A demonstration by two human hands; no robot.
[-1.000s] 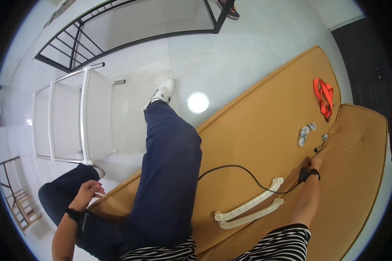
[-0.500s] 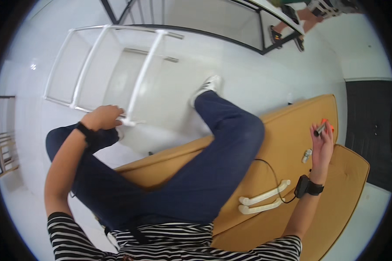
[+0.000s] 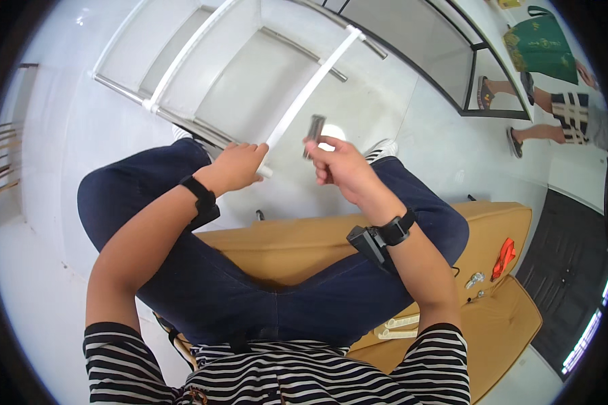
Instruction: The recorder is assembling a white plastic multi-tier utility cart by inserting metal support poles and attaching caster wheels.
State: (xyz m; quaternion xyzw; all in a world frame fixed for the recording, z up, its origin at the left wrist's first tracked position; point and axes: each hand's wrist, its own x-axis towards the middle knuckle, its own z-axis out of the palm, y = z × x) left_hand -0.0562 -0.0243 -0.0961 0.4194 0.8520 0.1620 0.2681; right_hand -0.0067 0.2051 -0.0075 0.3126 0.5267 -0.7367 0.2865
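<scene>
A rack frame of white and metal tubes (image 3: 311,84) stands on the floor ahead of me, to the left. My left hand (image 3: 240,165) is closed around its near corner, beside a white tube end (image 3: 266,173). Up in front of the sofa, my right hand (image 3: 344,172) pinches a short metal tube (image 3: 315,128) between thumb and fingers. The tube is tilted slightly and held apart from the frame. Two free metal tube ends (image 3: 375,47) jut from the frame's far right side.
I sit on a tan sofa (image 3: 290,236). An orange item (image 3: 503,259), small hardware pieces (image 3: 475,279) and white curved plastic parts (image 3: 398,327) lie at right. Beyond stands a black-framed table (image 3: 466,109); a person's legs (image 3: 540,131) and green bag (image 3: 540,47) are beside it.
My right hand has come from over the sofa at right to the middle, carrying the metal tube. The orange item now lies on the sofa. My left hand keeps hold of the frame.
</scene>
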